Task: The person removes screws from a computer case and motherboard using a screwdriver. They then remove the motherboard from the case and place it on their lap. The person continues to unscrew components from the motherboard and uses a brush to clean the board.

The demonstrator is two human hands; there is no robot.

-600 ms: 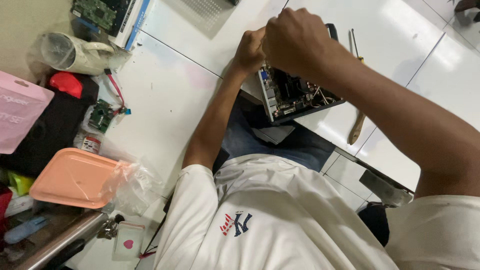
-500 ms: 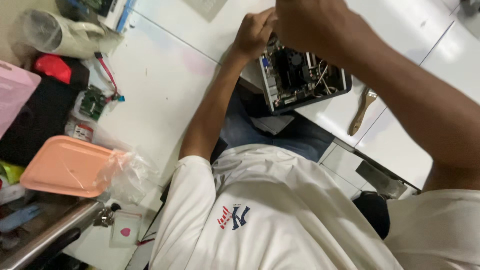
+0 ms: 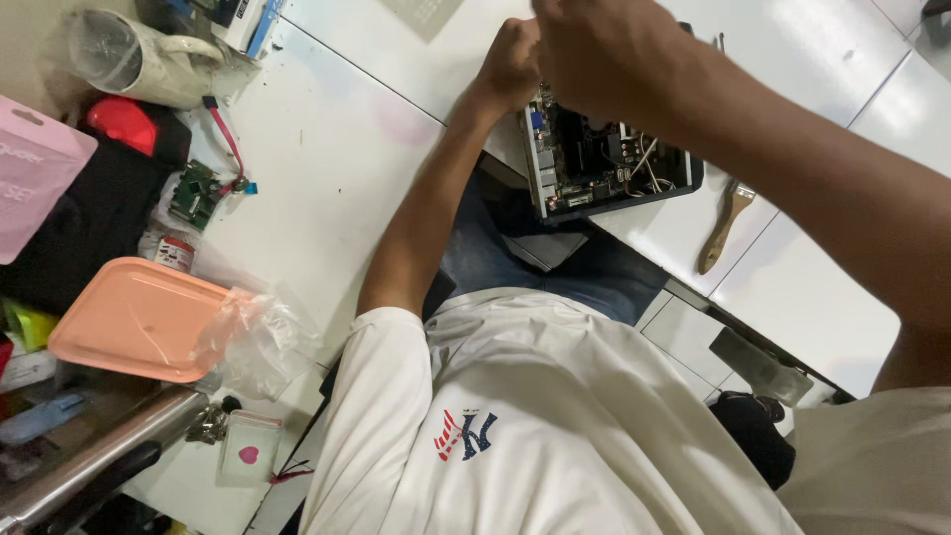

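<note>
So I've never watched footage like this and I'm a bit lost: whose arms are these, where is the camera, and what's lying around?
The camera sits on a person's head and looks down, so you see their own white shirt and both arms. The left hand and right hand meet over an open computer case with a circuit board inside; whether they hold anything cannot be told. On the white table lie a wooden-handled brush, an orange tray, a clear plastic bag, a small green circuit board and a pale jug.
</note>
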